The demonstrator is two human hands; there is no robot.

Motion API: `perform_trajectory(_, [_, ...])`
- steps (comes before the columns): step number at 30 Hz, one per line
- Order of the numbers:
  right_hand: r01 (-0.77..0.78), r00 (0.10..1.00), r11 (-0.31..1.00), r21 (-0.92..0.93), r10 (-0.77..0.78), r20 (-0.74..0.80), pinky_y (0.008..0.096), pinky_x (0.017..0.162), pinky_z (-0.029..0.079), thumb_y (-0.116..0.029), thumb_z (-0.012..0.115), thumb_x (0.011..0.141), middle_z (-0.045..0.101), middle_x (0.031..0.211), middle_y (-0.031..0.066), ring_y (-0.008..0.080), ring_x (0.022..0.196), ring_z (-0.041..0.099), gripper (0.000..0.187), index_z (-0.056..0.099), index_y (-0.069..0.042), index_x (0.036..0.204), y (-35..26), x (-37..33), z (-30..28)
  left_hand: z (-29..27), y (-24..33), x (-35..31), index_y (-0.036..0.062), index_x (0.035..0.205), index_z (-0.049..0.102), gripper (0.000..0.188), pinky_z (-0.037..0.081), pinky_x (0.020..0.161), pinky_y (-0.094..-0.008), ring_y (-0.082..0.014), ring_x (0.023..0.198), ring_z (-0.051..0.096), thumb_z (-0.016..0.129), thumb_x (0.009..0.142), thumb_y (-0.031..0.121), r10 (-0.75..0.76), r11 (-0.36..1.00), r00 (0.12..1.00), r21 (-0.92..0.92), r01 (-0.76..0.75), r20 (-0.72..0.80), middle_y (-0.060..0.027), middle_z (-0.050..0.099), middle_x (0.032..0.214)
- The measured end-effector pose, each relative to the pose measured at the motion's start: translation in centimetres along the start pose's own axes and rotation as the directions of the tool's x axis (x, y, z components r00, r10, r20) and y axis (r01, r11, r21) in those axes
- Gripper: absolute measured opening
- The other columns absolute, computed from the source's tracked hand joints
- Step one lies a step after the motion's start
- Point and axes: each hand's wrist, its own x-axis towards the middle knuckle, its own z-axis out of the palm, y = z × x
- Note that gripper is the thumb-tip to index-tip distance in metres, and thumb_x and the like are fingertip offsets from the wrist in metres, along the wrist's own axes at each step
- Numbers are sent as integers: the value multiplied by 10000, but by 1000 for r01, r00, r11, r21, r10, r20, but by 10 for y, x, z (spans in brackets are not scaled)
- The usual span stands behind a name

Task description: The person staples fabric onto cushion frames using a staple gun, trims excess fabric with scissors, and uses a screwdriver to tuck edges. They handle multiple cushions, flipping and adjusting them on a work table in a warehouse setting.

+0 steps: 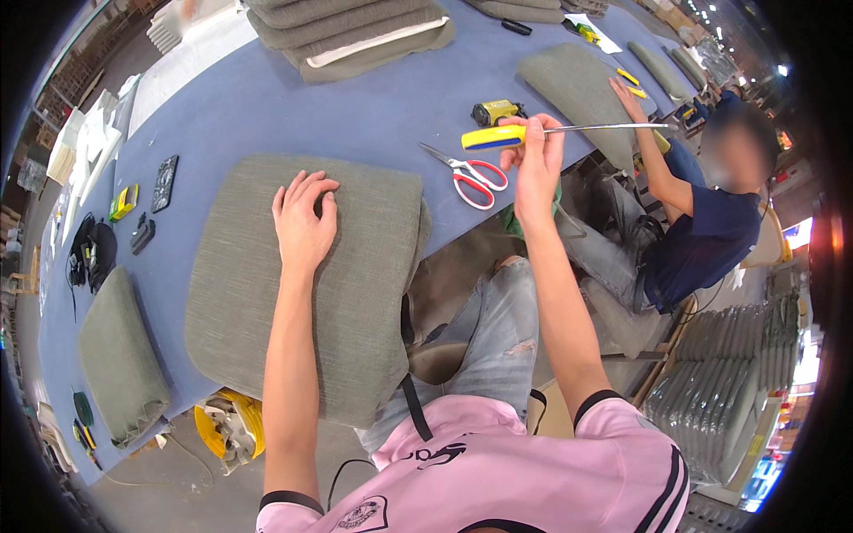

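A grey-green fabric seat cushion lies on the blue table before me, its near right edge reaching over my lap. On its upper part rests my left hand, empty, fingers apart and slightly bent. My right hand is raised past the cushion's right side, fingers closed round a screwdriver with a yellow and blue handle. Its long thin metal shaft points right. Red-and-white-handled scissors lie with blades parted on the table, between the cushion and my right hand. Just beyond that hand sits a yellow and black tool, partly hidden.
Stacked cushions stand at the far side. Another cushion lies at left, near a phone and a yellow box. At right a seated co-worker touches a cushion. Wrapped cushions are piled behind.
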Motion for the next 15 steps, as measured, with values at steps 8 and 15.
perform_trajectory(8, [-86,970,986,-145,116,215,259,487,480,-222,520,1182,748,1006,127,111,552,580,184,478,-74,1281,62,40,42,-4,0,2,143,1166,775,207,280,1309,-533,-292,1493,547,612,1040,169,-29,997,999,74,27,26,-47,732,1420])
perform_trajectory(15, [-449,850,883,-137,469,239,289,452,484,-331,510,1171,751,939,119,149,531,628,287,454,-80,1299,104,52,25,-1,11,9,140,1195,733,203,299,1294,-526,-294,1501,538,616,1031,166,4,988,999,153,-12,53,-42,706,1454])
